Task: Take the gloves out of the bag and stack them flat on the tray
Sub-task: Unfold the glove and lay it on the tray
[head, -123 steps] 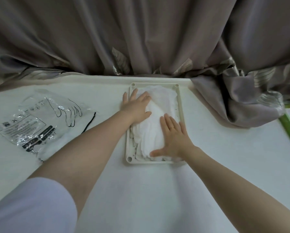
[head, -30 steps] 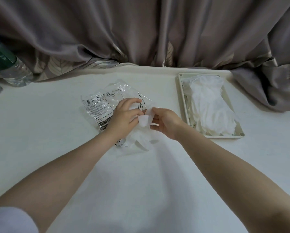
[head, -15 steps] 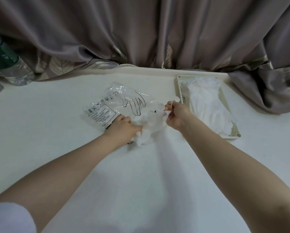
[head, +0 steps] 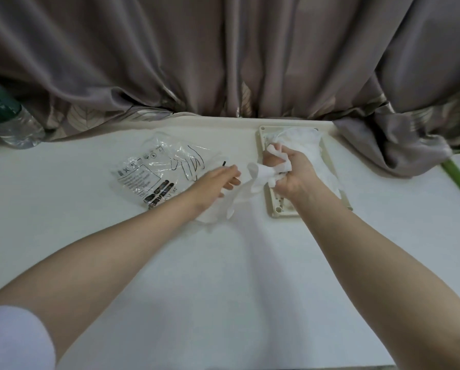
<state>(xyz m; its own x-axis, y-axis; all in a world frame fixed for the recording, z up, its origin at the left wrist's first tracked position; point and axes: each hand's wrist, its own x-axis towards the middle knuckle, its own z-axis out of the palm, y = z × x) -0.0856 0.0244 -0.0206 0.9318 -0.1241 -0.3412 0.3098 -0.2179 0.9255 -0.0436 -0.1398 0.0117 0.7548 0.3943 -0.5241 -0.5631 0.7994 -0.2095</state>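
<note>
head view: the right hand (head: 290, 172) clutches a bunched white glove (head: 261, 173) over the near-left edge of the tray (head: 277, 209), where other gloves (head: 311, 148) already lie. the left hand (head: 218, 182) rests with relaxed fingers on more gloves (head: 218, 209) beside the clear bag (head: 159, 172). the glove looks light, soft and limp; it would likely spread best if taken hold of at the cuff.
</note>
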